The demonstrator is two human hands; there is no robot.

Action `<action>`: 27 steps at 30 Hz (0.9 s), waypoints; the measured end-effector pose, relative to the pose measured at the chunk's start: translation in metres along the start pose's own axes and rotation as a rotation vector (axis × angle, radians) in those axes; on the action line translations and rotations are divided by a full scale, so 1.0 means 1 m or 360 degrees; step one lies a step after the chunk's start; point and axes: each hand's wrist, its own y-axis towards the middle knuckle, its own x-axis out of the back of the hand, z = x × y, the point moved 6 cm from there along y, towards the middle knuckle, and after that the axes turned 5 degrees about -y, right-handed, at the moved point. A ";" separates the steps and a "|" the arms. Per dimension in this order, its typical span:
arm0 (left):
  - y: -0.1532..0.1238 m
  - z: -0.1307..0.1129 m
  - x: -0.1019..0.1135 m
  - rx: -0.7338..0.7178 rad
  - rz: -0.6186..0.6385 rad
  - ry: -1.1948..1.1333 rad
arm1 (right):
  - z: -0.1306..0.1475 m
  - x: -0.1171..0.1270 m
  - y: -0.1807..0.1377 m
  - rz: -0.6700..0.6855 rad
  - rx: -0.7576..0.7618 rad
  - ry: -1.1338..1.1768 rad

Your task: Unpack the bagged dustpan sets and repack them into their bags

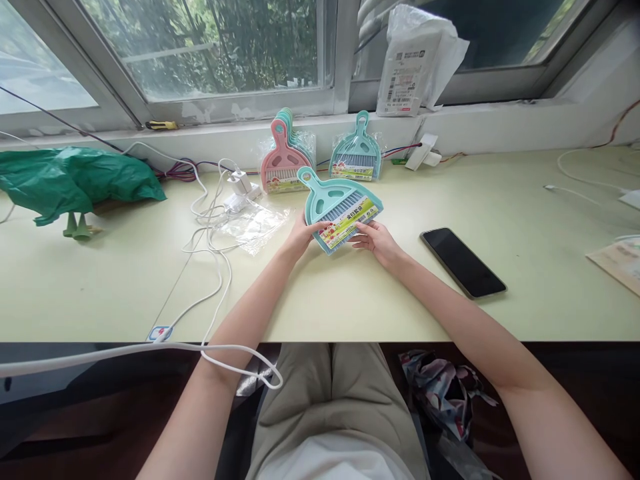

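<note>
Between both hands, above the desk, is a mint-green dustpan [327, 192] with a small brush nested in it and a printed label [350, 220] across the front. My left hand [303, 235] grips its left lower edge, thumb over the label. On the other side, my right hand [379, 243] holds the lower right edge, thumb at the label and the other fingers beneath. Behind it stand a wrapped pink dustpan set [281, 157], with several mint ones stacked behind, and a wrapped mint dustpan set [361, 137], both leaning against the wall under the window.
A clear plastic wrapper [257, 227] lies left of my hands, beside white cables and a charger [240, 182]. A black phone [465, 262] rests on the right. A green plastic bag [75, 180] is at the left. A white package [413, 70] stands on the sill near a screwdriver [161, 125].
</note>
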 end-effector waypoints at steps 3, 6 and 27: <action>0.000 0.002 0.002 0.0075 0.0037 0.0057 | -0.002 0.001 0.001 0.0000 -0.0002 0.0002; -0.001 0.002 0.003 0.0119 0.0079 0.0069 | -0.002 0.004 0.002 -0.0023 -0.0007 0.0035; -0.003 -0.005 -0.001 0.0012 0.0138 0.0157 | -0.002 0.010 0.004 -0.0107 -0.0004 0.0053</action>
